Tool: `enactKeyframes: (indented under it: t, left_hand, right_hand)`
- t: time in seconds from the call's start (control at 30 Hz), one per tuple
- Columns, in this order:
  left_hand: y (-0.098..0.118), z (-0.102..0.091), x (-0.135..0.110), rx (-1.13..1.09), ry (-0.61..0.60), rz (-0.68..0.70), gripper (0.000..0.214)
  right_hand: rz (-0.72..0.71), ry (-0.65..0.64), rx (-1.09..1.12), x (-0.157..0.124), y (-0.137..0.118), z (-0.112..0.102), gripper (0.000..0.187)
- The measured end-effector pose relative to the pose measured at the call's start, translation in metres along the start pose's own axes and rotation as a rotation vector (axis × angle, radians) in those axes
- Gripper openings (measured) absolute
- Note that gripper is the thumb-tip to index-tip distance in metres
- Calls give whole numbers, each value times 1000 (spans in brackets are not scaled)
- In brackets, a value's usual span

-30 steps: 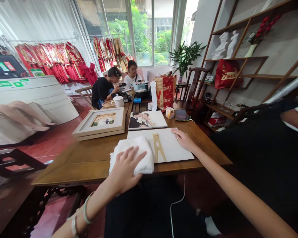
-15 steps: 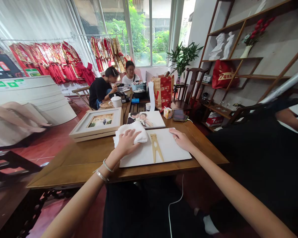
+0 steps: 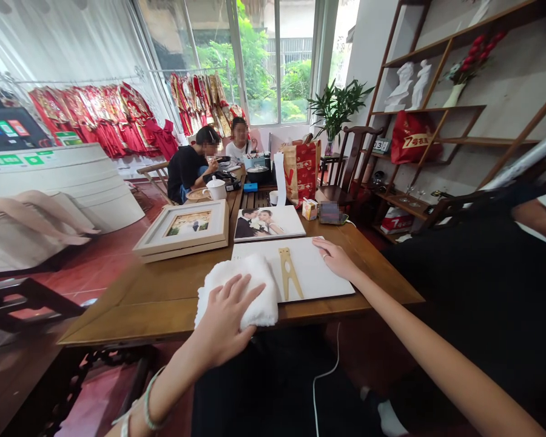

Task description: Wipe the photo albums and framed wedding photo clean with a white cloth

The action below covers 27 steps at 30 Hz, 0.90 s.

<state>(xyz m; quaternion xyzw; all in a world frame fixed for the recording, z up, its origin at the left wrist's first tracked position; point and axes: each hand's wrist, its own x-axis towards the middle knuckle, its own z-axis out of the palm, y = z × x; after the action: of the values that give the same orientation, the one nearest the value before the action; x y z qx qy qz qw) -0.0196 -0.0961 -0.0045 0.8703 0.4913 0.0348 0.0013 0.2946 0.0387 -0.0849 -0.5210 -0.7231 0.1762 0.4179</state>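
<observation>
A folded white towel (image 3: pixel 244 285) lies across the left part of a white panel (image 3: pixel 321 282) and its front edge. My left hand (image 3: pixel 227 312) lies on the towel with its fingers spread, so it is open. Flat on the panel is a beige piece shaped like a letter A (image 3: pixel 289 273), with an oval hole and two legs. My right hand (image 3: pixel 337 258) rests at the panel's far right corner, fingers stretched out along the surface and edge. It is open, to the right of the beige piece.
Behind the panel lie a couple's photo panel (image 3: pixel 269 223) and a light wood picture frame (image 3: pixel 184 230). A small box (image 3: pixel 309 209), a phone (image 3: pixel 331 213) and a red paper bag (image 3: pixel 301 173) stand farther back. Two people sit at the far end; another person's arm (image 3: pixel 539 218) shows at right.
My left hand has pulled the towel toward me and slightly left, from the panel's upper left to its front edge. The right hand stays at the panel's corner.
</observation>
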Motion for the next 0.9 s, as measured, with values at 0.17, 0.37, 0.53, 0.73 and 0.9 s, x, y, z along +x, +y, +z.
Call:
enactKeyframes:
  t: [0.17,0.37,0.53,0.73,0.9]
  left_hand:
    - [-3,-4,17,12,-15,-20,66]
    - [-21,3,70,64,12,-62,57]
    - [-31,11,108,90,52,-102,54]
    - [-24,11,108,83,53,-113,55]
    - [10,13,60,44,62,-41,62]
  right_hand:
    - [3,0,14,0,1,0,42]
    - [-5,4,4,-1,1,0,43]
    - [1,-5,-12,0,-1,0,42]
    - [-9,2,-25,0,0,0,42]
    - [-8,-3,5,0,0,0,42]
